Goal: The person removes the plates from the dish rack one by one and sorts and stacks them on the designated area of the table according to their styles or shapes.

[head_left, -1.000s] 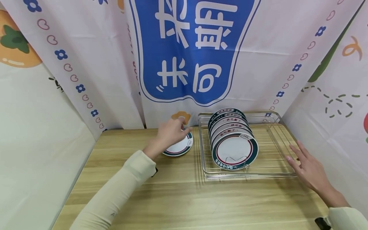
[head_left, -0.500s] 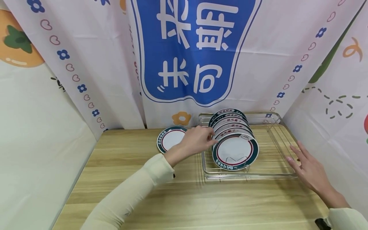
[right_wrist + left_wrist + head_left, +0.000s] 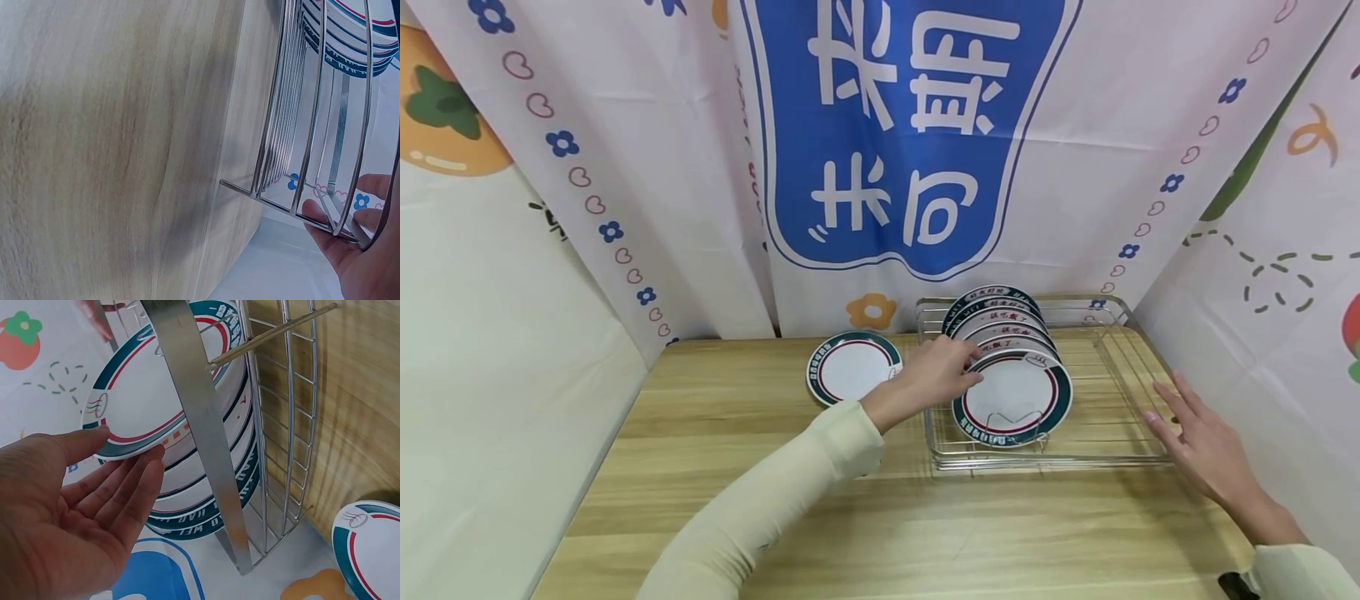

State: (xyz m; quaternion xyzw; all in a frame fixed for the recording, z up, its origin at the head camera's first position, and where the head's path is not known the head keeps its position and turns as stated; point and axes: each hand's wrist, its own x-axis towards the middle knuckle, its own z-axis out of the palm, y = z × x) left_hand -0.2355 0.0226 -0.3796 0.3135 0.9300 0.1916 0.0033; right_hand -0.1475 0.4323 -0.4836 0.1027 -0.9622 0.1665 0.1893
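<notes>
In the head view my left hand (image 3: 936, 371) is at the left side of the front plate (image 3: 1011, 396), which stands in a wire dish rack (image 3: 1120, 454). The left wrist view shows the thumb on the face of this white plate with its green and red rim bands (image 3: 144, 394). The other fingers lie behind its edge, so the hand pinches it. My right hand (image 3: 1206, 442) rests at the rack's right side, fingers fairly straight and spread. In the right wrist view the rack's end bar (image 3: 300, 215) passes beside the thumb.
Several similar plates (image 3: 992, 312) stand behind the front one in the rack's left part. A single plate (image 3: 850, 371) lies flat on the wooden table (image 3: 722, 467) left of the rack. Printed cloth (image 3: 700, 183) hangs at the back and sides.
My left hand has moved right, from above the plate lying on the table to the front plate in the rack, and now pinches its edge. The right hand has stayed put.
</notes>
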